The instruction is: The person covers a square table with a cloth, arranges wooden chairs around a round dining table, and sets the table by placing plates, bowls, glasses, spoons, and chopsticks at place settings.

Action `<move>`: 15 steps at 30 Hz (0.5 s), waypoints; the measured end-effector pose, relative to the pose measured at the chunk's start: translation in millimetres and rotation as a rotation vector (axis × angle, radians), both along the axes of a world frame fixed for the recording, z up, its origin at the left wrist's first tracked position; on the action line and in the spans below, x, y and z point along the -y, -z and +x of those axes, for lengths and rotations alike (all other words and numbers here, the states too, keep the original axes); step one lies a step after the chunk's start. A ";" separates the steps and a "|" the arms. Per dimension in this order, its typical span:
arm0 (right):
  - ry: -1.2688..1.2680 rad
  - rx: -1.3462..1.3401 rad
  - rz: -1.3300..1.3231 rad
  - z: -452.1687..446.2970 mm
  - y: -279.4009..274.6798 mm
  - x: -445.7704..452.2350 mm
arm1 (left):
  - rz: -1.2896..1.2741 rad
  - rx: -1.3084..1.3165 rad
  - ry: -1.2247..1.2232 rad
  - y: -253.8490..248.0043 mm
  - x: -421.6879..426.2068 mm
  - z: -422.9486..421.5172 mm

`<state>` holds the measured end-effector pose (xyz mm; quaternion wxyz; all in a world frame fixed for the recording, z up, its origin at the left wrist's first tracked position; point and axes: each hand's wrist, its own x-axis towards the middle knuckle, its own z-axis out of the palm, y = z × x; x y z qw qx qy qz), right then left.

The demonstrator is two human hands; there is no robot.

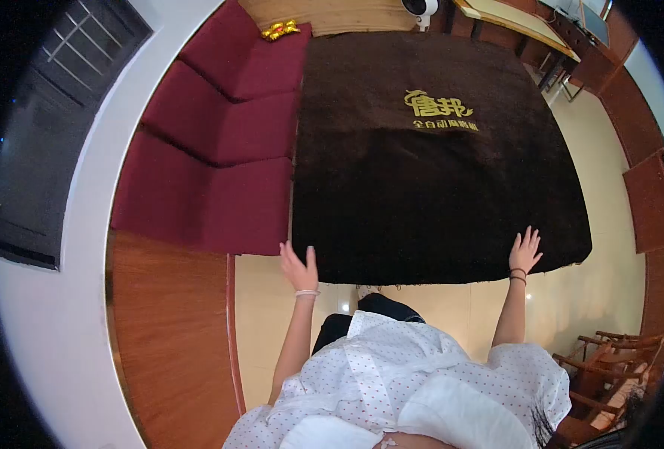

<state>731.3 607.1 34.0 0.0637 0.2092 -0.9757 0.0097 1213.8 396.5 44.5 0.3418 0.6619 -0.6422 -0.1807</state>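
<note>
A dark brown cloth (421, 194) with yellow lettering and a dragon emblem (440, 108) covers a large table in front of me. My left hand (299, 268) is at the cloth's near left corner, beside the maroon seat, with thumb and fingers apart. On the near right part of the cloth is my right hand (525, 251), its fingers spread. I see nothing held in either hand. Whether the left hand touches the cloth or hovers by it, I cannot tell.
Along the left runs a row of maroon cushioned seats (219, 168), with gold-wrapped items (280, 30) at its far end. A white camera-like device (421, 9) stands at the back. Wooden chairs (609, 374) are at the lower right. A desk (522, 26) is at the far right.
</note>
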 end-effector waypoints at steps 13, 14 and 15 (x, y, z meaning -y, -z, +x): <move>0.191 0.085 0.002 -10.5 -25.2 9.4 | 0.185 0.490 0.321 -17.4 -12.6 -10.5; 0.136 -0.020 -0.055 -17.2 -18.7 9.4 | 0.202 0.473 0.323 -19.2 -10.9 -11.8; 0.059 -0.067 -0.071 -20.3 -18.4 10.0 | 0.215 0.475 0.308 -22.1 -8.9 -12.7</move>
